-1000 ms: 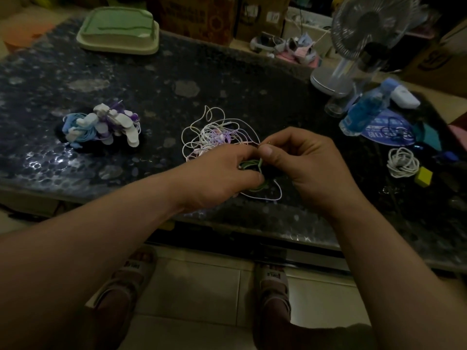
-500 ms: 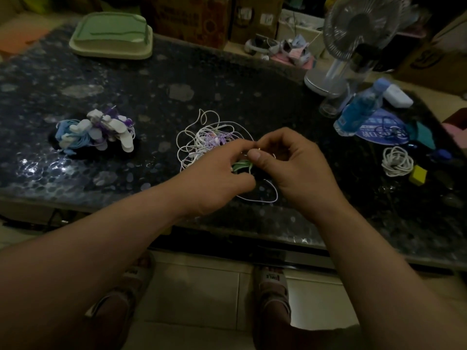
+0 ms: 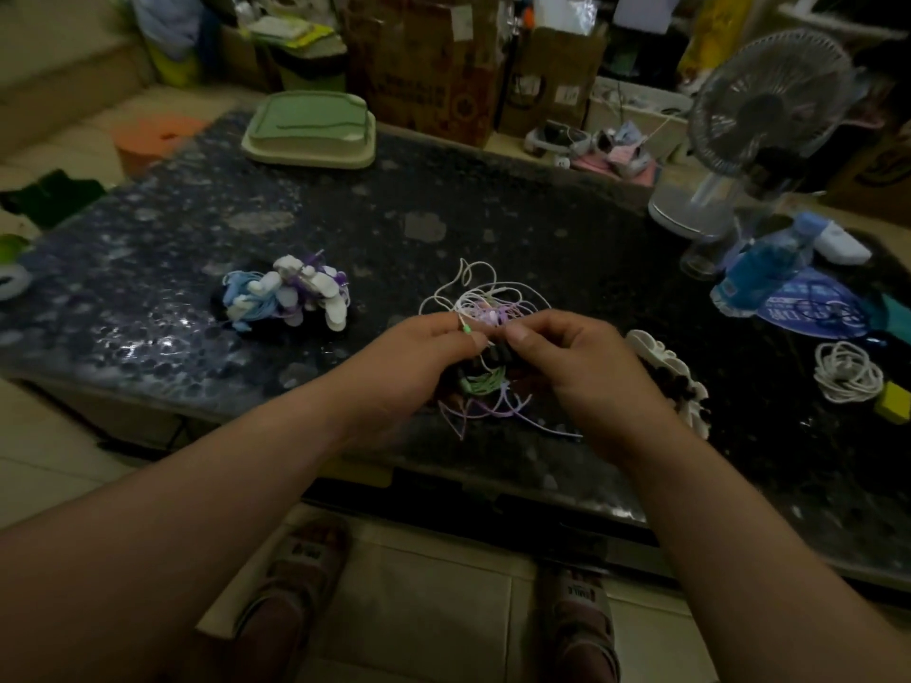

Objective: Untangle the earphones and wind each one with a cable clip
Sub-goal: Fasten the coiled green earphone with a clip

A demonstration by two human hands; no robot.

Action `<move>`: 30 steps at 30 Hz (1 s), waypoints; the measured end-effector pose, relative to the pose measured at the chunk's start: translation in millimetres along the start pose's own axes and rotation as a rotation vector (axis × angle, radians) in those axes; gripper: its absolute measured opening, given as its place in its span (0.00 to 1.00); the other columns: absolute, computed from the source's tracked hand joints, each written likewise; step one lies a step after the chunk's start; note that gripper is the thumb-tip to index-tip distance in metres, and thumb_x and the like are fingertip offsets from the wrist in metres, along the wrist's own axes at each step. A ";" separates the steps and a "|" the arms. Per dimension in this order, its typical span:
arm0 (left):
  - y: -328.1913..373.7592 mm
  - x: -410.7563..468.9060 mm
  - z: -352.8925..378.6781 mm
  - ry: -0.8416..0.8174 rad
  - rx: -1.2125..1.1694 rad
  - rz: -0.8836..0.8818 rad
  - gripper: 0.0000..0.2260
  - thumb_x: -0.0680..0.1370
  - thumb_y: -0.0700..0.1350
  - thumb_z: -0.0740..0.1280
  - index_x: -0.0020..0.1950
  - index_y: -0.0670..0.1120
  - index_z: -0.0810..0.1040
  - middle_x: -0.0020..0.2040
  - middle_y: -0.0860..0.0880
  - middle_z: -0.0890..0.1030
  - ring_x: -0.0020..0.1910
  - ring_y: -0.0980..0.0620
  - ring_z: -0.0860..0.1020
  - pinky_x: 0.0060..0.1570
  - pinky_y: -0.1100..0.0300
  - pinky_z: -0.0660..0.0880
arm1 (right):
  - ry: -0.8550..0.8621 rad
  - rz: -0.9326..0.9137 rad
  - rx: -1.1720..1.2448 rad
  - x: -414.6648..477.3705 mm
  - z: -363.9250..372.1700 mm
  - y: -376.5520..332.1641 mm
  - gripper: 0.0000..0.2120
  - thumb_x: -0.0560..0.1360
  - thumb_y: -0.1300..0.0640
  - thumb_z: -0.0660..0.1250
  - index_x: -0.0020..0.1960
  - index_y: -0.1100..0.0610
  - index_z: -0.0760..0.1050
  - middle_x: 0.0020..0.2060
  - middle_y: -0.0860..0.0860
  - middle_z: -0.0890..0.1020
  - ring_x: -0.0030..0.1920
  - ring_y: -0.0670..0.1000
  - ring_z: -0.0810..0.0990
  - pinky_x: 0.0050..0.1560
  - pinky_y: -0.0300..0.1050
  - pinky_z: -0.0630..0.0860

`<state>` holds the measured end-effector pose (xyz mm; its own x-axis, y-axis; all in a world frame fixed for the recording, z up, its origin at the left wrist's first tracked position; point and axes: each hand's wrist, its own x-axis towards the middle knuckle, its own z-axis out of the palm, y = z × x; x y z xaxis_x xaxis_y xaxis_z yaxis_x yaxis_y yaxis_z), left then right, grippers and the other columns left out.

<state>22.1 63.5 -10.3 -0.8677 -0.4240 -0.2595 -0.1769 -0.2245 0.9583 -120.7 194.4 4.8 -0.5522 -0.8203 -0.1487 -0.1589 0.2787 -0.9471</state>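
Here, the left hand (image 3: 419, 359) and right hand (image 3: 581, 372) each pinch the green earphone (image 3: 485, 384) just above the dark speckled surface (image 3: 148, 308), beside the white-purple tangle (image 3: 493, 298); wound bundles (image 3: 291, 295) lie left, a fan (image 3: 769, 101) stands right, cardboard boxes (image 3: 424, 56) crowd behind.

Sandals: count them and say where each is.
2. The left sandal lies beside the left forearm, the right sandal beside the right forearm, both before the table; more may hide beneath it.

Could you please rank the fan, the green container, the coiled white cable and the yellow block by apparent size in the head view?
1. fan
2. green container
3. coiled white cable
4. yellow block, partly cut by the frame edge
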 end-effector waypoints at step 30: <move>-7.8 -20.8 -125.4 0.399 -0.120 0.005 0.08 0.83 0.48 0.67 0.55 0.49 0.86 0.48 0.48 0.88 0.45 0.49 0.83 0.37 0.59 0.75 | -0.323 0.121 0.105 44.7 119.2 -29.9 0.11 0.80 0.68 0.67 0.61 0.63 0.78 0.45 0.55 0.87 0.41 0.46 0.86 0.41 0.34 0.80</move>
<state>99.8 -36.0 -27.4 -0.6161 -0.7268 -0.3035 -0.0969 -0.3124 0.9450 -43.1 89.9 -7.4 -0.2723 -0.9045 -0.3282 -0.0139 0.3448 -0.9386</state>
